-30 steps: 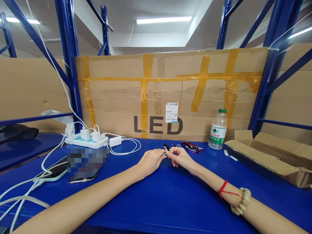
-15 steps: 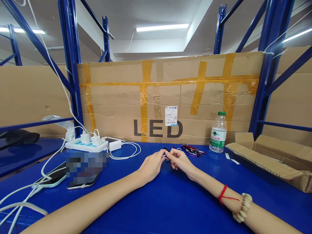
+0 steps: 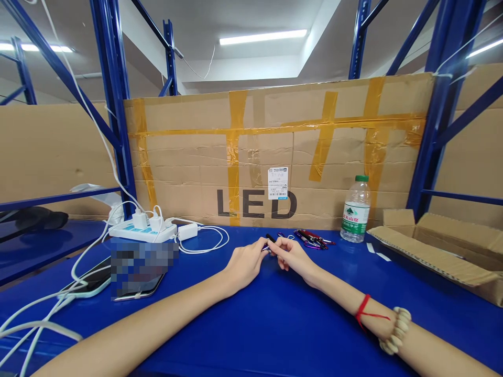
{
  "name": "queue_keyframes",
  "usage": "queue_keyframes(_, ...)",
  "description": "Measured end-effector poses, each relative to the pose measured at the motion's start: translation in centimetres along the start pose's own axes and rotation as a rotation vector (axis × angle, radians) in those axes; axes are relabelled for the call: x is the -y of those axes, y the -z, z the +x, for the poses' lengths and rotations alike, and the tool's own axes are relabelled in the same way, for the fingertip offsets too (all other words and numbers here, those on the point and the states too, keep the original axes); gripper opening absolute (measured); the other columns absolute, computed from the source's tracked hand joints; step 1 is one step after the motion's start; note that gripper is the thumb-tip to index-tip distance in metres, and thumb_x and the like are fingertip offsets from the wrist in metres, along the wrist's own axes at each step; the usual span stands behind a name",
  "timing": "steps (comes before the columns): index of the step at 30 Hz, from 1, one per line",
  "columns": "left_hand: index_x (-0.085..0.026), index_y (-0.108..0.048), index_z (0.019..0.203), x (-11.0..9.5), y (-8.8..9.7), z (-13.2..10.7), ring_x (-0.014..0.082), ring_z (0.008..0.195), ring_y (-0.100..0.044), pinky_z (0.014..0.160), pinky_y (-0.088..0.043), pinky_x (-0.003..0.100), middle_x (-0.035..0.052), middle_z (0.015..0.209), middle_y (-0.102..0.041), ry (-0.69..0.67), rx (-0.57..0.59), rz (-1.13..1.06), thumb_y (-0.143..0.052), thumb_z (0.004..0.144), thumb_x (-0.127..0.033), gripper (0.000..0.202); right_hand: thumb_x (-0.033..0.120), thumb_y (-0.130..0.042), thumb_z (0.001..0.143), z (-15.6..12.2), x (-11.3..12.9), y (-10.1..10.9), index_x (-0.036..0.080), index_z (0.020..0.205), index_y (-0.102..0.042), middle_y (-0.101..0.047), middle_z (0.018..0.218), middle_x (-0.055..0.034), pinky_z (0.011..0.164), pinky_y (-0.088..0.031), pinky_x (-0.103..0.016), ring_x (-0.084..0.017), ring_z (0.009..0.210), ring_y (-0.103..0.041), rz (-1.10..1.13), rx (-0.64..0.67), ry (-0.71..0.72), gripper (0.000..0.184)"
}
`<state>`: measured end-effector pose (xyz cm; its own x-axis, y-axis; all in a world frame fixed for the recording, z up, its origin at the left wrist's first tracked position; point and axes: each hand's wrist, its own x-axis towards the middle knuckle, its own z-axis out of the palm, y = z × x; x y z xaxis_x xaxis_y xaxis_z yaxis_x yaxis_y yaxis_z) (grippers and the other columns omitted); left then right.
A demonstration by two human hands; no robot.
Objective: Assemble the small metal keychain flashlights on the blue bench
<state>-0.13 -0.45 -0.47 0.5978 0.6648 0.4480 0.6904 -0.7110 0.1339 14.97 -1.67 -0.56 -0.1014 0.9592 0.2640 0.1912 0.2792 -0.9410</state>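
Observation:
Both my hands meet on the blue table (image 3: 251, 324) near its far middle. My left hand (image 3: 244, 264) and my right hand (image 3: 293, 256) each pinch the same small black pen-like object (image 3: 269, 241) between the fingertips, fingers closed. Just beyond them lies a little heap of several coloured pens and clips (image 3: 312, 238). My right wrist wears a red string and a beaded bracelet (image 3: 396, 330).
A taped cardboard sheet marked LED (image 3: 275, 157) stands at the back. A water bottle (image 3: 356, 209) is at right, an open cardboard box (image 3: 440, 248) further right. A white power strip with chargers (image 3: 143, 228), cables and phones (image 3: 90, 280) lie at left.
The hands keep their pinch on the small black object and barely move. The view has shifted slightly with my head.

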Motion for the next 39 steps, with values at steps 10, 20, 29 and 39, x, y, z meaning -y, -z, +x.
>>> queue_keyframes(10, -0.022, -0.037, 0.103, 0.19, -0.24, 0.03, 0.0185, 0.086, -0.058, 0.065, -0.043, 0.026, 0.0025, 0.099, -0.060, -0.010, -0.013, 0.009, -0.030, 0.088, -0.024, 0.016, 0.055, -0.059, 0.058, -0.09, 0.24, -0.12, 0.018, 0.058, -0.042, -0.042, 0.039, 0.0080, 0.033, -0.027, -0.016, -0.004, 0.032, -0.038, 0.003, 0.008, -0.012, 0.041)
queue_keyframes(20, -0.022, -0.036, 0.102, 0.13, -0.20, -0.02, 0.0194, 0.084, -0.059, 0.062, -0.043, 0.026, 0.0019, 0.097, -0.060, -0.014, -0.014, 0.039, -0.029, 0.088, -0.025, 0.016, 0.057, -0.056, 0.060, -0.13, 0.24, -0.08, 0.018, 0.058, -0.042, -0.042, 0.039, 0.0079, 0.033, -0.027, -0.017, -0.004, 0.032, -0.038, 0.013, 0.013, -0.011, 0.041)
queue_keyframes(29, -0.023, -0.038, 0.101, -0.17, 0.22, -0.06, 0.0184, 0.083, -0.059, 0.063, -0.043, 0.026, 0.0013, 0.099, -0.059, -0.014, -0.011, 0.030, -0.028, 0.088, -0.025, 0.017, 0.053, -0.058, 0.060, -0.19, 0.35, -0.12, 0.018, 0.058, -0.041, -0.043, 0.039, 0.0082, 0.033, -0.027, -0.016, -0.004, 0.032, -0.039, 0.008, 0.005, -0.025, 0.040)
queue_keyframes(39, -0.023, -0.038, 0.103, -0.15, 0.19, -0.09, 0.0183, 0.084, -0.059, 0.064, -0.043, 0.026, 0.0012, 0.100, -0.059, -0.004, -0.005, 0.028, -0.028, 0.088, -0.025, 0.018, 0.050, -0.059, 0.062, -0.03, -0.03, 0.05, 0.018, 0.060, -0.042, -0.044, 0.039, 0.0081, 0.033, -0.028, -0.015, -0.004, 0.032, -0.039, 0.006, 0.019, -0.008, 0.036)
